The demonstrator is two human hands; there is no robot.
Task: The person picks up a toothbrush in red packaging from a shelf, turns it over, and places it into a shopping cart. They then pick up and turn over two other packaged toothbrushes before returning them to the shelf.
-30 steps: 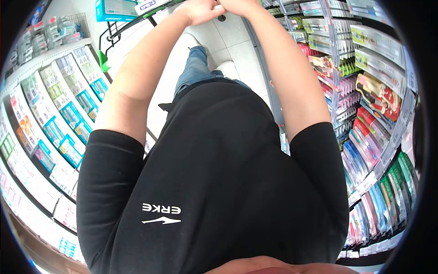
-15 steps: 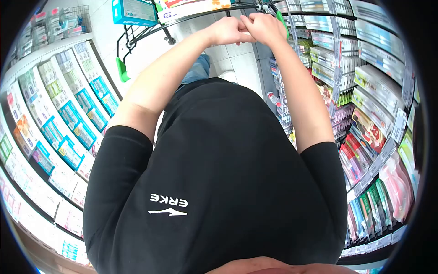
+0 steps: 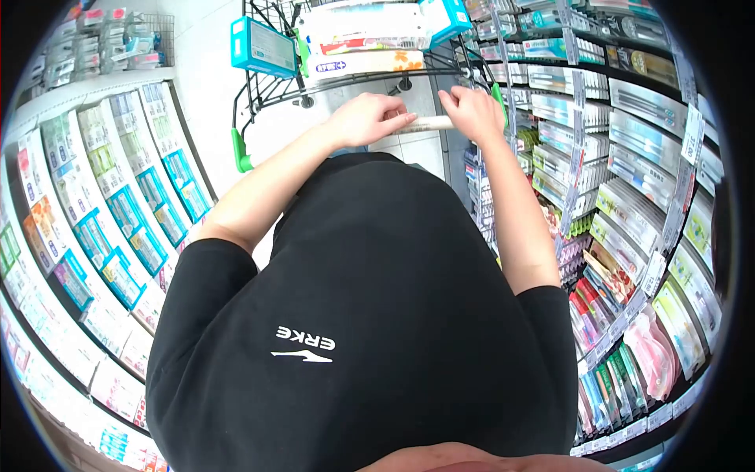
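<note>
A pale bar, the handle of a black wire shopping cart, runs between my hands. My left hand is closed on its left part, with thumb and fingertips near the bar. On the bar's right end, my right hand is curled with its knuckles up. The cart has green corner pieces. In it are a teal box at the left, a second teal box at the right, and white packages between them. A white box with orange flowers lies nearest the handle.
Shelves of boxed goods line the left side. On the right, close to my right arm, racks of hanging toothbrush-like packs curve past. A wire basket with packs stands at the upper left. Pale floor tiles show beside the cart.
My hands were together and have moved apart, so the bar shows between them. The cart shows more fully, with more of its contents in view. The racks on the right have shifted in the view.
</note>
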